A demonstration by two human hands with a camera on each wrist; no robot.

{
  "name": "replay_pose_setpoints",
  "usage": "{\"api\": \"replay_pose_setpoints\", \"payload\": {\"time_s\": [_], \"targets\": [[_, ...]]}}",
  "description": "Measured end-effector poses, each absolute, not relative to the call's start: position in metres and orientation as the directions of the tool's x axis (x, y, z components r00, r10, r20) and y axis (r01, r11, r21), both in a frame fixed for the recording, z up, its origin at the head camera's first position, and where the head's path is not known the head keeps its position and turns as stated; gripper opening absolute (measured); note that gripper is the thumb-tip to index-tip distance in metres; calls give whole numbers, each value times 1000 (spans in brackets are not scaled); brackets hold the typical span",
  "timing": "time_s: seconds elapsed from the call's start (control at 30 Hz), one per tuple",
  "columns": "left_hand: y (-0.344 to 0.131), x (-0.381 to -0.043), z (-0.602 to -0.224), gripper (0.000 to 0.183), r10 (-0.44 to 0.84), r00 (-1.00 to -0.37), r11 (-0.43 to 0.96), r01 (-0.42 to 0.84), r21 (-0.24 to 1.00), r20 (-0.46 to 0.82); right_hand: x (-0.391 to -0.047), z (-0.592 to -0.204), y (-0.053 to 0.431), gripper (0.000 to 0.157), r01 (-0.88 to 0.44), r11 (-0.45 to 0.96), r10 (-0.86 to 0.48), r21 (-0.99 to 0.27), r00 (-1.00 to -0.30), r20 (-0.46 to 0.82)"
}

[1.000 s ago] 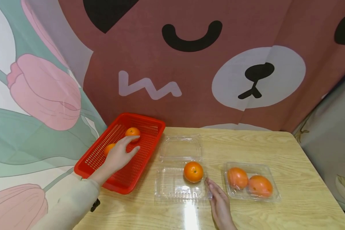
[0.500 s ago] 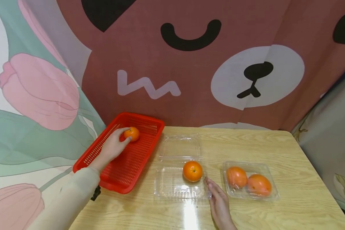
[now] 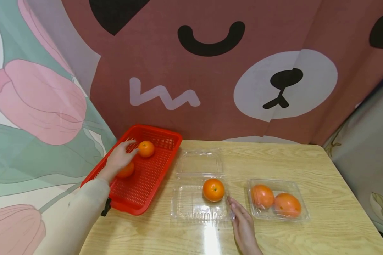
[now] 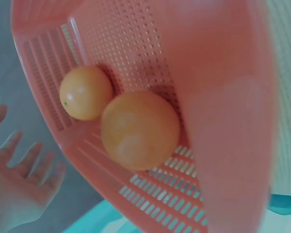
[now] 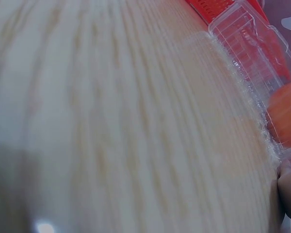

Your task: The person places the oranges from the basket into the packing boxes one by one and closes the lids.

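Over the red basket (image 3: 156, 173) my left hand (image 3: 118, 157) hovers with fingers and thumb spread, nothing between them. Its thumb tip is close to the far orange (image 3: 146, 149); whether they touch I cannot tell. A nearer orange (image 3: 126, 170) lies partly hidden beneath the hand. The left wrist view shows both oranges in the basket and the left hand (image 4: 22, 189) outside its rim. My right hand (image 3: 243, 225) rests with nearly straight fingers against the right edge of a lidded clear plastic container (image 3: 186, 203), lid open. One orange (image 3: 214, 190) sits in its right half.
To the right, a second clear container (image 3: 276, 184) holds two orange fruits (image 3: 287, 204). Everything stands on a wood-grain table (image 3: 332, 184). A printed bear curtain (image 3: 210, 99) hangs right behind the table, and a floral one (image 3: 41, 102) runs along the left.
My left hand reached onto the far orange, with fingers and thumb around it, then drew back left off it. The nearer orange shows again. The right hand and container have stayed put.
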State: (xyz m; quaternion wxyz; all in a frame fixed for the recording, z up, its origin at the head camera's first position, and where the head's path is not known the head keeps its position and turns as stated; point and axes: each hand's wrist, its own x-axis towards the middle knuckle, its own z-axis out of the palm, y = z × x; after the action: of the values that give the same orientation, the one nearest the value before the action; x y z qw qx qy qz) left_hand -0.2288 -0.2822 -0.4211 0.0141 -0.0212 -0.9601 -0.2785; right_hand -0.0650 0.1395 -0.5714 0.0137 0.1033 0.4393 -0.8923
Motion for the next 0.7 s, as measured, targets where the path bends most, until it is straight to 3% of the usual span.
{"api": "replay_pose_setpoints", "payload": {"time_s": [0.33,0.7], "targets": [[-300,-235,-425,64,44,-982,868,-54,493,-185,-64,-571,140,22,129,-609,63,-783,-976,-210],[-312,-240,-431,62,-7,-963,900,-124,418,-271,-64,-573,140,23,123,-603,64,-788,-977,-202]]}}
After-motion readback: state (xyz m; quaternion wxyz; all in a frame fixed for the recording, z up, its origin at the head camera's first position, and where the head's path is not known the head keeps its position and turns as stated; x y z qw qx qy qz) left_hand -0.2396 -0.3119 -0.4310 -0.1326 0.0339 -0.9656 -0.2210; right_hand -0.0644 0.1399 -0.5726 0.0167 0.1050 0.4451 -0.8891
